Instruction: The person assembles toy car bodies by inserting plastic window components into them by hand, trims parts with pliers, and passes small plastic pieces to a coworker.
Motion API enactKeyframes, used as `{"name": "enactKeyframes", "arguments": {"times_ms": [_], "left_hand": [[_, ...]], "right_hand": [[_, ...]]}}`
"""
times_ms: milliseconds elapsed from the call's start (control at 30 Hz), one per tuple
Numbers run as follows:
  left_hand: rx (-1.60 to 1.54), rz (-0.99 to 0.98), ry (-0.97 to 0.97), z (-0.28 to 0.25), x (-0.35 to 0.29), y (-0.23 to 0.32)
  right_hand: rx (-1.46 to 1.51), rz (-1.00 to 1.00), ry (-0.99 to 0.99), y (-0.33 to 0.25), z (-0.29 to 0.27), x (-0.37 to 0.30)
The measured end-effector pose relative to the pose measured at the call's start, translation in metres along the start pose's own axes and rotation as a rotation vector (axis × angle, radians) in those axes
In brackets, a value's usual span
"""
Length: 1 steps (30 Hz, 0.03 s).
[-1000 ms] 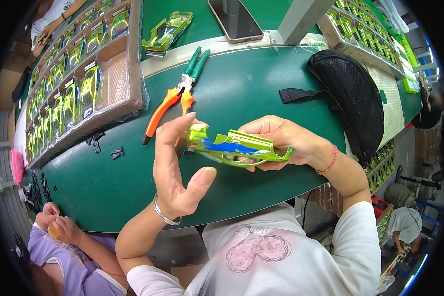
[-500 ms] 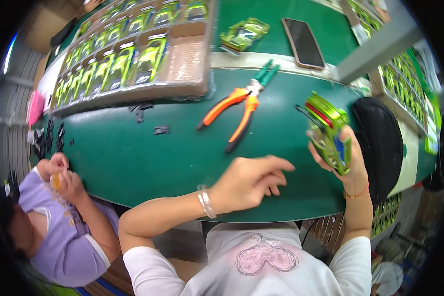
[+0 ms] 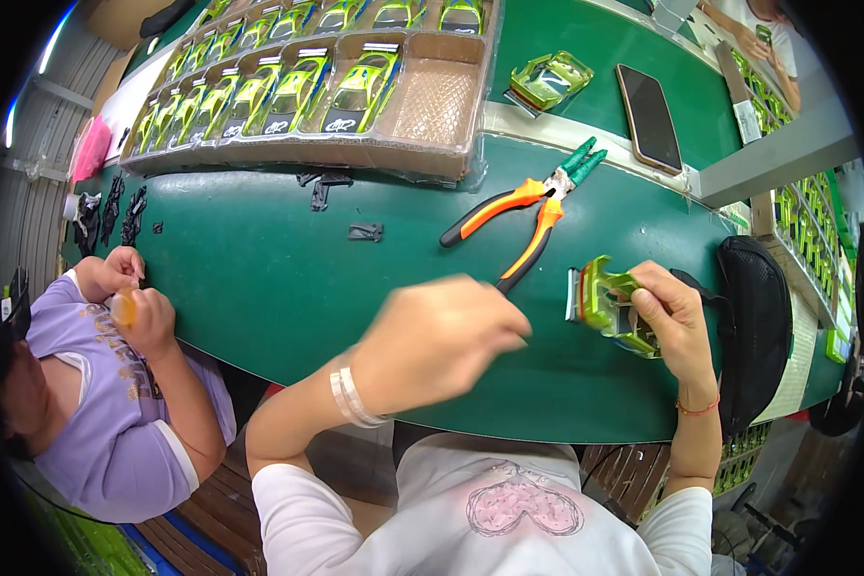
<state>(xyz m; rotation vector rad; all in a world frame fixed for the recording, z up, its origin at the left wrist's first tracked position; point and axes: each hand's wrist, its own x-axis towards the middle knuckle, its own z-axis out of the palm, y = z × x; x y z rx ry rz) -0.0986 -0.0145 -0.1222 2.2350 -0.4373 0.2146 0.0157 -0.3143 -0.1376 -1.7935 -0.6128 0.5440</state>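
Note:
My right hand [image 3: 680,322] grips a bright green toy car body shell [image 3: 597,300] above the table's right part. The shell is turned so its open, hollow side partly shows, with a dark strip at its left end. My left hand [image 3: 446,336] hangs over the table near its front edge, apart from the shell. Motion blurs its fingers, so whether it pinches anything does not show. Beyond my hands lie pliers [image 3: 544,226] with orange-and-black handles and green-covered jaws. Another green car shell [image 3: 552,82] rests farther back.
A compartment tray [image 3: 298,146] of green car shells stands at the far left. A phone [image 3: 649,117] lies far right, near a grey post [image 3: 787,149]. A black bag [image 3: 754,336] sits right. Small black pieces [image 3: 365,231] are scattered about. A co-worker in purple [image 3: 115,422] sits left.
The shell in my right hand has been lowered and turned, showing its hollow side. My left hand has moved left and is blurred. The whole view has shifted, with the table's things farther right.

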Motion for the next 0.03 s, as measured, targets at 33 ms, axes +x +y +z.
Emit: {"name": "enactKeyframes", "arguments": {"times_ms": [33], "left_hand": [[0.178,-0.024,0.129,-0.0105,-0.0086,-0.0066]], "right_hand": [[-0.027,0.005,-0.032,-0.0004,0.0010,-0.0002]]}}
